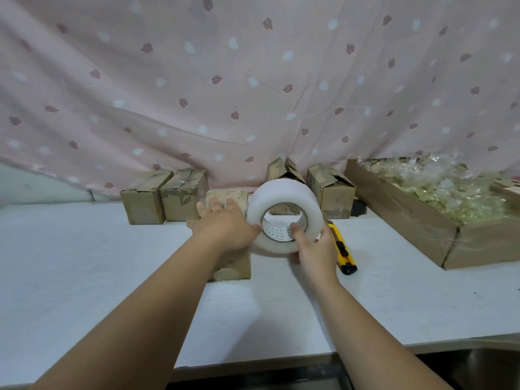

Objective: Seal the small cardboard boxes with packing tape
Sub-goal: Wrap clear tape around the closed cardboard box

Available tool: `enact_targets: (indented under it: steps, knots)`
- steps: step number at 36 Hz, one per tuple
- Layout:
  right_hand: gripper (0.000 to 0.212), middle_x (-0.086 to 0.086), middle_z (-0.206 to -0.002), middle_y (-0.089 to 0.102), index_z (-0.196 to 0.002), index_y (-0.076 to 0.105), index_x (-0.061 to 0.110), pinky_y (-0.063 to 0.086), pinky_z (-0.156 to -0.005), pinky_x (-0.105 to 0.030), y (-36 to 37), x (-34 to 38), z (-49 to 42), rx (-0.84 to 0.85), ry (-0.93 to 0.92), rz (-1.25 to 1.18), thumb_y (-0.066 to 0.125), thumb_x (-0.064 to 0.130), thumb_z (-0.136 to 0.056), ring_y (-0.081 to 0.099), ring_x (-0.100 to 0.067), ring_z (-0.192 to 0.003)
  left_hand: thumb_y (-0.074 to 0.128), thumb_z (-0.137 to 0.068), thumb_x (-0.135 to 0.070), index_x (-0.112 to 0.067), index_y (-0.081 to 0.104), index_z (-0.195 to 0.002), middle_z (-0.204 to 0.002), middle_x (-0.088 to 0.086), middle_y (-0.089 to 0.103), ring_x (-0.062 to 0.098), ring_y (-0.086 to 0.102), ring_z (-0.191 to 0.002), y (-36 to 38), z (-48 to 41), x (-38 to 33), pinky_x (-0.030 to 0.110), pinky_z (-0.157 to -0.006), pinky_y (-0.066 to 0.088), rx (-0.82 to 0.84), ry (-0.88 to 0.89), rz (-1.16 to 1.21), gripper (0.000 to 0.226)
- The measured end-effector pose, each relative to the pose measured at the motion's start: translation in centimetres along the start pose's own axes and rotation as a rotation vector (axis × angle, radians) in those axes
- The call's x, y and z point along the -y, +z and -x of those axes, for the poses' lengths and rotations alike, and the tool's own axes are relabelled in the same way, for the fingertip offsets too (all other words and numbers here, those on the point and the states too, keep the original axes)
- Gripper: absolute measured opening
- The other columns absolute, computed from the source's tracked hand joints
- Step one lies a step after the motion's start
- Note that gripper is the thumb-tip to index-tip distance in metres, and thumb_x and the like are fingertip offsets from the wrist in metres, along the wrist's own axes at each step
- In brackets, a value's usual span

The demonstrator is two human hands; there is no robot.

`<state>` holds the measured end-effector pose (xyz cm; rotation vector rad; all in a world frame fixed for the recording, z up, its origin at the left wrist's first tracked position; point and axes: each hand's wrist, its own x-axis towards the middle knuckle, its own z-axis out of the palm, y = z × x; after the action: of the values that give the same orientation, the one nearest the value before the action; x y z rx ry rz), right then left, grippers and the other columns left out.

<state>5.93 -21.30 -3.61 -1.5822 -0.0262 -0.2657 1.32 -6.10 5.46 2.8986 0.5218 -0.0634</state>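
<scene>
Found left hand (225,223) spread flat, fingers straight, resting on top of the small cardboard box (235,266) at frame centre, thumb against the tape roll (281,198). Saw right hand (315,249) just right of it, clamped on that roll with thumb hooked inside the core, roll up on edge beside the box, hole toward the camera. Logged yellow utility knife (344,249) flat on white table (84,263) right of that hand; two closed boxes (145,201) left of centre, two open-flapped boxes (333,192) behind the roll, all below the pink curtain (197,80); big carton (408,220) of clear wrappers at right edge.
</scene>
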Motion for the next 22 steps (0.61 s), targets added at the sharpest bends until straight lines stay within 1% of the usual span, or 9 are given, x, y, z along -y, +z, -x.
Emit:
enact_targets:
  steps: [3, 7, 10, 12, 15, 17, 19, 20, 22]
  knots:
    - [0.044, 0.016, -0.102, 0.063, -0.13, 0.054, 0.027, 0.04, -0.068, -0.012, 0.1, -0.1, -0.1, 0.013, -0.003, -0.005, 0.068, 0.035, -0.089, 0.057, 0.001, -0.095, 0.052, -0.087, -0.049, -0.023, 0.006, -0.153, -0.161, 0.011, -0.01, 0.041, 0.012, -0.143, -0.5, -0.4, 0.3, 0.052, -0.113, 0.024, 0.05, -0.023, 0.048, 0.084]
    - [0.044, 0.022, -0.098, 0.061, -0.13, 0.054, 0.027, 0.041, -0.075, -0.02, 0.3, -0.3, -0.2, 0.02, -0.006, -0.001, 0.068, 0.036, -0.089, 0.056, 0.002, -0.091, 0.053, -0.082, -0.042, -0.025, 0.021, -0.147, -0.16, 0.007, 0.0, 0.041, 0.029, -0.137, -0.7, -0.6, 0.4, 0.05, -0.107, 0.035, 0.04, -0.057, 0.109, 0.075]
    - [0.045, 0.022, -0.098, 0.061, -0.131, 0.054, 0.027, 0.041, -0.079, -0.022, 0.4, -0.3, -0.2, 0.014, -0.021, -0.004, 0.068, 0.035, -0.089, 0.056, 0.005, -0.091, 0.054, -0.079, -0.041, -0.024, 0.024, -0.144, -0.159, 0.008, 0.004, 0.041, 0.036, -0.132, -0.5, -0.6, 0.4, 0.05, -0.104, 0.039, 0.032, -0.065, 0.129, 0.074]
    - [0.048, 0.019, -0.101, 0.062, -0.133, 0.052, 0.026, 0.04, -0.082, -0.022, 0.3, -0.3, -0.2, -0.001, -0.03, -0.008, 0.069, 0.034, -0.089, 0.056, 0.002, -0.092, 0.054, -0.078, -0.039, -0.024, 0.027, -0.142, -0.158, 0.008, 0.007, 0.04, 0.04, -0.128, -0.4, -0.6, 0.5, 0.049, -0.102, 0.041, 0.017, -0.057, 0.145, 0.071]
    - [0.052, 0.012, -0.108, 0.063, -0.136, 0.051, 0.023, 0.043, -0.081, -0.021, 0.3, -0.1, -0.3, -0.025, -0.044, -0.023, 0.069, 0.033, -0.088, 0.059, -0.006, -0.101, 0.054, -0.08, -0.036, -0.031, 0.025, -0.146, -0.16, 0.001, 0.005, 0.038, 0.042, -0.128, 0.0, -0.2, 0.7, 0.044, -0.099, 0.042, -0.067, -0.006, 0.172, 0.072]
    - [0.052, 0.013, -0.107, 0.064, -0.134, 0.052, 0.023, 0.048, -0.079, -0.021, 0.3, 0.0, -0.3, -0.029, -0.045, -0.045, 0.07, 0.034, -0.087, 0.059, -0.001, -0.096, 0.053, -0.082, -0.033, -0.034, 0.026, -0.147, -0.16, -0.005, 0.008, 0.034, 0.042, -0.13, 0.3, 0.1, 0.9, 0.039, -0.097, 0.042, -0.144, 0.024, 0.213, 0.07]
    - [0.049, 0.015, -0.101, 0.065, -0.13, 0.056, 0.025, 0.055, -0.085, -0.035, 0.4, 0.3, -0.2, -0.022, -0.027, -0.075, 0.072, 0.036, -0.086, 0.061, -0.002, -0.093, 0.055, -0.082, -0.032, -0.034, 0.029, -0.146, -0.158, -0.008, 0.015, 0.03, 0.04, -0.132, 0.3, 0.2, 1.3, 0.038, -0.098, 0.039, -0.205, 0.044, 0.298, 0.069]
    - [0.044, 0.015, -0.099, 0.067, -0.125, 0.058, 0.026, 0.056, -0.087, -0.042, 0.4, 0.3, -0.1, -0.015, -0.022, -0.091, 0.073, 0.037, -0.085, 0.063, -0.004, -0.093, 0.056, -0.082, -0.031, -0.033, 0.031, -0.147, -0.158, -0.007, 0.019, 0.027, 0.039, -0.134, 0.2, 0.3, 1.5, 0.038, -0.101, 0.038, -0.222, 0.057, 0.365, 0.07]
    - [0.034, 0.014, -0.096, 0.068, -0.114, 0.061, 0.028, 0.056, -0.087, -0.047, 0.4, 0.6, 0.0, -0.002, -0.03, -0.134, 0.074, 0.037, -0.084, 0.064, -0.007, -0.094, 0.063, -0.079, -0.026, -0.03, 0.035, -0.147, -0.155, -0.005, 0.028, 0.023, 0.037, -0.136, -0.1, 0.4, 2.0, 0.041, -0.105, 0.038, -0.224, 0.091, 0.569, 0.074]
